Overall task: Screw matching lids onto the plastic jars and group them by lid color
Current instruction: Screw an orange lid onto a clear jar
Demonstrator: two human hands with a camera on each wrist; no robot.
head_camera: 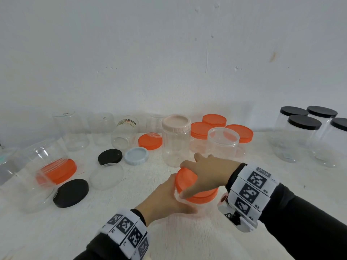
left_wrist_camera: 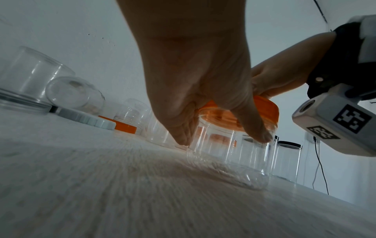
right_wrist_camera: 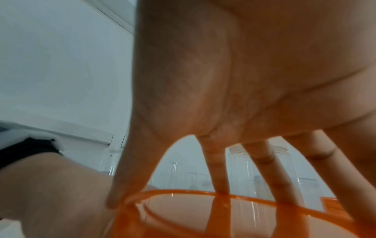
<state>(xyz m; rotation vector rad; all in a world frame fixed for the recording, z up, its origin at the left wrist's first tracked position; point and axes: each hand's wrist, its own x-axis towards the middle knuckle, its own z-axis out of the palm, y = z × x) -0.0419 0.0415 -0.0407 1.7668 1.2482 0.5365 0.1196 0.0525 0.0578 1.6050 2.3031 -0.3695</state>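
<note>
A clear plastic jar (left_wrist_camera: pixel 230 157) stands on the white table near the front centre, with an orange lid (head_camera: pixel 197 192) on its mouth. My left hand (head_camera: pixel 176 196) grips the jar's wall just under the lid, thumb on the near side and fingers on the far side. My right hand (head_camera: pixel 195 175) comes down over the lid from above, and its thumb and fingers are curled round the lid's rim. In the right wrist view, my right hand's fingertips (right_wrist_camera: pixel 221 188) press on the orange lid (right_wrist_camera: pixel 183 214). The jar's body is mostly hidden by both hands in the head view.
Behind stand a pink-lidded jar (head_camera: pixel 175 139), an open jar (head_camera: pixel 223 141) and orange-lidded jars (head_camera: pixel 206 128). Black-lidded jars (head_camera: pixel 304 136) are grouped at the right. To the left lie two black lids (head_camera: pixel 71 192), a light blue lid (head_camera: pixel 136 155), a clear lid (head_camera: pixel 106 176) and tipped jars (head_camera: pixel 56 171).
</note>
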